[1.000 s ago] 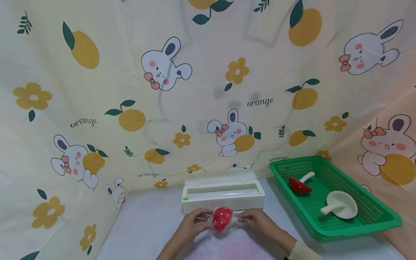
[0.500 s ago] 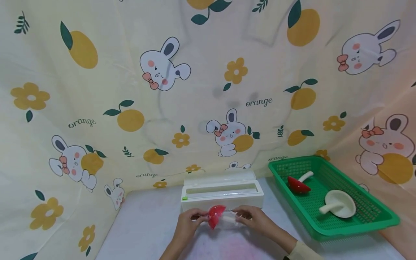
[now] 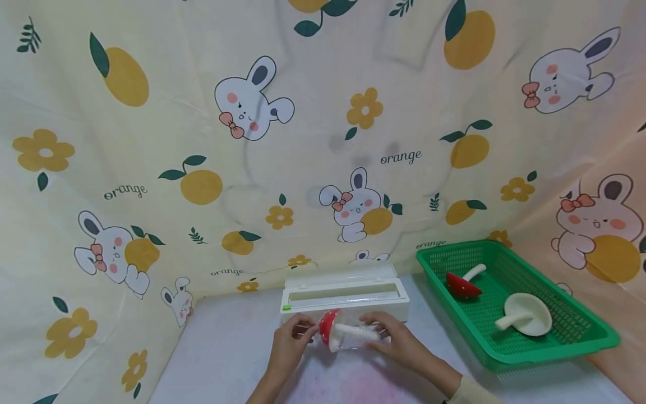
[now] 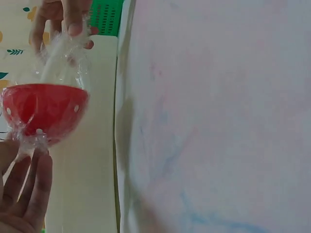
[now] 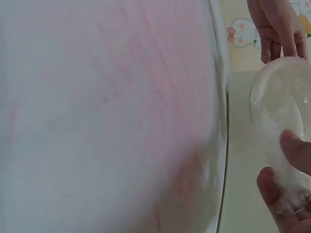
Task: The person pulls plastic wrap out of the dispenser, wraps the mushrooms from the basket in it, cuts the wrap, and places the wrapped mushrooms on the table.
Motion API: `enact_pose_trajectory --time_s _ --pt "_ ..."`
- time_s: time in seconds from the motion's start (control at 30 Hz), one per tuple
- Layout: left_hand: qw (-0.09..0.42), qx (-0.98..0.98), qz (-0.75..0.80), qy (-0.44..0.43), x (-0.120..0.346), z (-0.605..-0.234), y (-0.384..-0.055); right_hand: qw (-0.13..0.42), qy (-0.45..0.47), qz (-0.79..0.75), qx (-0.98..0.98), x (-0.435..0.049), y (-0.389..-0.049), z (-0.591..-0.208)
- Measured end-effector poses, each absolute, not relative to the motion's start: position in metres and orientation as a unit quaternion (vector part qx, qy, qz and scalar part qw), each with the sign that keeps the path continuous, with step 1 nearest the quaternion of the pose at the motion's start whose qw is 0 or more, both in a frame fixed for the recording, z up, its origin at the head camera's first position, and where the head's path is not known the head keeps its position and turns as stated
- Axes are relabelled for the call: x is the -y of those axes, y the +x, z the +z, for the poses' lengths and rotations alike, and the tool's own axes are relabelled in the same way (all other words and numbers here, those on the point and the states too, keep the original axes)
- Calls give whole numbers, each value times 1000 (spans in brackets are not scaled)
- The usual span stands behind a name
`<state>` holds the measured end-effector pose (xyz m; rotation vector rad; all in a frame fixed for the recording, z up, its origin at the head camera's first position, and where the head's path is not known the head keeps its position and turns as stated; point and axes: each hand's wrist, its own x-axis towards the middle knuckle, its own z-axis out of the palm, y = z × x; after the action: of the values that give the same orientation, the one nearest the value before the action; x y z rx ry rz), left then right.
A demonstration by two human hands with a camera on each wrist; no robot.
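A toy mushroom [image 3: 329,330], with a white-spotted red cap and a white stem, hangs between both hands inside clear plastic film. It lies on its side, cap to the left. My left hand [image 3: 289,349] pinches the gathered film at the crown of the cap; the left wrist view shows the twisted film [image 4: 34,141] at those fingertips. On the other side my right hand [image 3: 401,343] holds the film around the stem end, thumb and fingers curled over it. From the right wrist view the cap's pale underside [image 5: 265,90] shows through the film.
Just behind the hands stands a white cling film box [image 3: 348,315] with its lid raised and a roll inside. To the right is a green basket [image 3: 555,359] holding a red-capped mushroom [image 3: 463,285] and another with its white underside [image 3: 528,315] upward. A patterned cloth [image 3: 303,140] hangs behind.
The mushroom has turned from cap facing forward to lying sideways, its stem now visible toward the right hand. Both hands have shifted slightly, still on the film.
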<state>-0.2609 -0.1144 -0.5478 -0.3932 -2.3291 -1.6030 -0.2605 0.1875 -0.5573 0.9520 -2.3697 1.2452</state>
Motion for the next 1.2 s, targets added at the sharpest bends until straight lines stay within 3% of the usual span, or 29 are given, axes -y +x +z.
enact_pose_trajectory --time_s 0.17,0.57,0.77,1.03,1.2 --pt "141 790 -579 -145 113 -547 -260 163 305 436 831 -186 -260 -555" --pt "183 801 -543 -174 109 -548 -258 51 268 473 838 -183 -260 -551" --pt "173 820 -527 -140 108 -545 -260 37 271 454 848 -178 -257 -552" --pt "143 817 -540 -147 111 -542 -263 63 291 424 856 -178 -253 -555" --pt "133 787 -562 -216 117 -543 -265 79 276 415 864 -179 -254 -554"
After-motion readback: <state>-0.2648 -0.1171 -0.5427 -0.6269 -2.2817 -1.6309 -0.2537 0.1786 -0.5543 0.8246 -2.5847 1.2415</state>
